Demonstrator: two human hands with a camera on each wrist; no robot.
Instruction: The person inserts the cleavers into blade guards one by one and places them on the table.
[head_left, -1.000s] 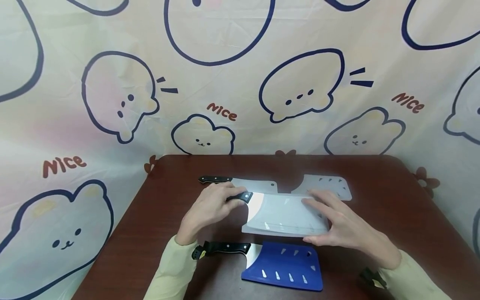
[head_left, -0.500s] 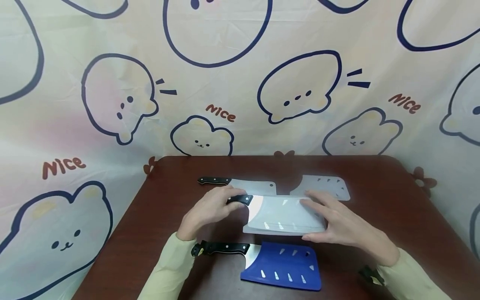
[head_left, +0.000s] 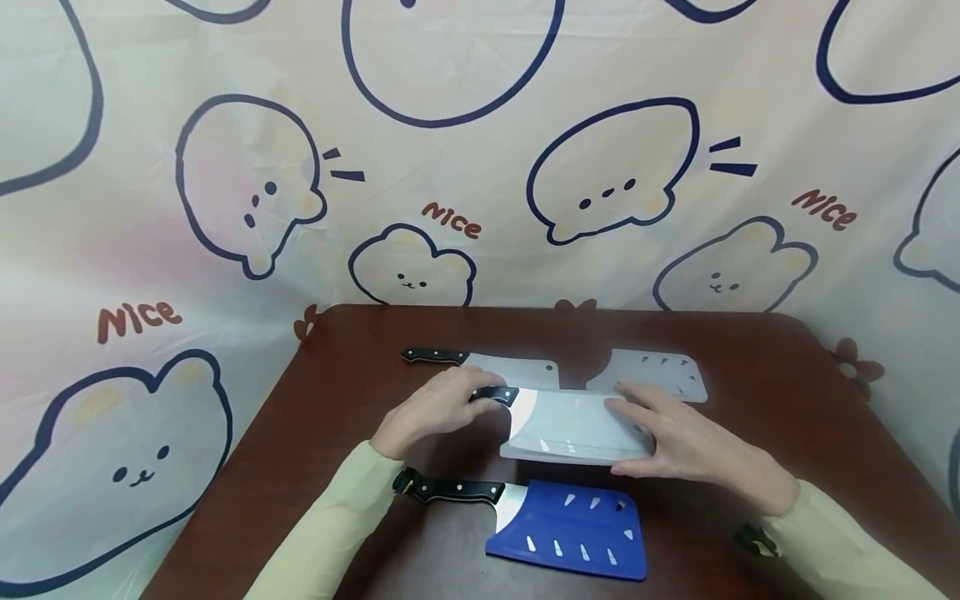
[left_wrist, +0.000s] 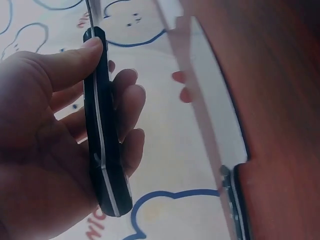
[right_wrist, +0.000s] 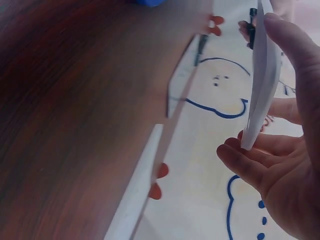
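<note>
My left hand (head_left: 437,408) grips the black riveted handle (left_wrist: 102,120) of a cleaver in the air, thumb along it in the left wrist view. A whitish blade guard (head_left: 577,429) covers most of its blade, with a shiny strip of metal showing by the handle. At the far end my right hand (head_left: 686,437) holds the guard (right_wrist: 262,75) between thumb and fingers. In front, on the table, lies a second cleaver with a black handle (head_left: 465,491) and its blade in a blue slotted guard (head_left: 570,533).
Behind the hands, a bare-bladed cleaver (head_left: 513,369) lies on the brown table (head_left: 300,467). A separate translucent white blade guard (head_left: 660,372) lies to its right. A cloth printed with cartoon bears (head_left: 420,150) hangs behind the table and at both sides.
My left hand and the held cleaver have shifted slightly right, toward the right hand. The head view has moved a little. The things on the table have stayed put.
</note>
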